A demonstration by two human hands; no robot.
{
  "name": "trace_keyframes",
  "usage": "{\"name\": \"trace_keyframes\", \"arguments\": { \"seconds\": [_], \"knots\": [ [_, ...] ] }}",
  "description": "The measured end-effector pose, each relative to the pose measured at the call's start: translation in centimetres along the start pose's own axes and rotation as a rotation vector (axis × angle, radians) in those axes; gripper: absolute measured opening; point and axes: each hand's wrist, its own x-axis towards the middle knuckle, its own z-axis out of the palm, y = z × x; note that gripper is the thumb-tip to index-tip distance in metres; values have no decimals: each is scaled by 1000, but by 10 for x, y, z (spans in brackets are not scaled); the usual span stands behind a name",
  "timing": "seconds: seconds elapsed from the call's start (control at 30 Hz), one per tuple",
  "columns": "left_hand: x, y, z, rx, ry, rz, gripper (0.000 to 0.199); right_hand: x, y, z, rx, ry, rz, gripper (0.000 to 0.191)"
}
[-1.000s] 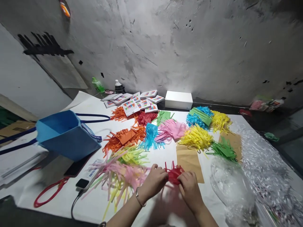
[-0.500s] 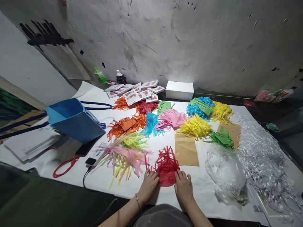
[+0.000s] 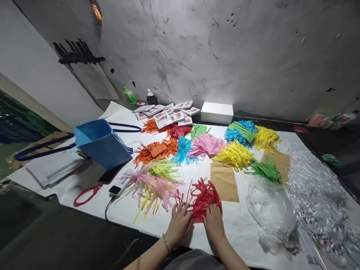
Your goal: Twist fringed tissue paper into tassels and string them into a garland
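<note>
A bundle of red fringed tissue paper (image 3: 204, 195) lies on the white-covered table right in front of me, its cut strips fanning away. My left hand (image 3: 180, 218) rests at its left side, fingers spread on the table, with the thumb side touching the paper's edge. On the lower right of the bundle, my right hand (image 3: 214, 218) lies with its fingers stretched over the red paper. A few loose red strips stick out beyond my left fingertips. What is under both palms is hidden.
Pink and yellow paper strips (image 3: 157, 183) lie left, beside a power bank (image 3: 121, 184) with a cable. Brown paper (image 3: 224, 183) and a clear plastic bag (image 3: 270, 210) are right, near silvery strips (image 3: 317, 187). Behind are coloured tassel bundles, printed packs (image 3: 163, 119) and a blue bag (image 3: 95, 140).
My right hand has moved from the right edge of the red paper onto its top. The paper's strips have spread to the right. The camera view has shifted slightly.
</note>
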Motion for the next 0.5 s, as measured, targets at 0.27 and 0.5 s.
{"name": "trace_keyframes", "arguments": {
  "seconds": [0.27,0.5],
  "knots": [
    [39,28,44,-159,-226,187,57,-25,14,31,35,-19,-10,41],
    [48,-18,36,204,-30,-399,47,-28,17,25,-8,65,-40,52]
  ]
}}
